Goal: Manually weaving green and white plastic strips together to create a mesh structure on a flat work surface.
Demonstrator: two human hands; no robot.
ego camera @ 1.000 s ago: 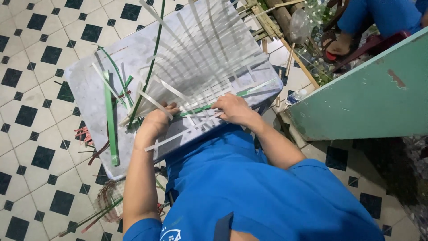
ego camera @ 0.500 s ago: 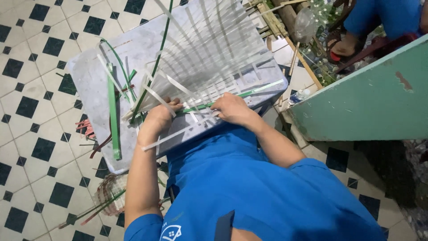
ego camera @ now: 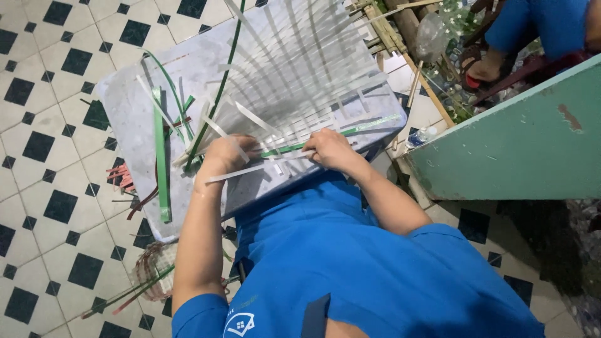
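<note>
A mat of several pale white strips (ego camera: 300, 69) lies woven on a grey board (ego camera: 134, 112). My left hand (ego camera: 226, 155) grips the near ends of a few white strips at the weave's edge. My right hand (ego camera: 330, 149) presses its fingers on a thin green strip (ego camera: 325, 139) that runs crosswise through the white ones. A flat green strip (ego camera: 161, 164) lies loose on the board to the left of my left hand, and a long dark green strip (ego camera: 220, 87) slants across the board behind it.
The board rests on a black-and-white tiled floor (ego camera: 44, 206). Red and green strip scraps (ego camera: 122, 178) lie left of it. A green wall panel (ego camera: 519, 144) stands at right, with bamboo sticks (ego camera: 400, 37) and another person's foot (ego camera: 485, 66) behind.
Both hands stay at the weave's near edge. My left hand has shifted slightly on the white strip ends; the green strip lies under my right fingers as before.
</note>
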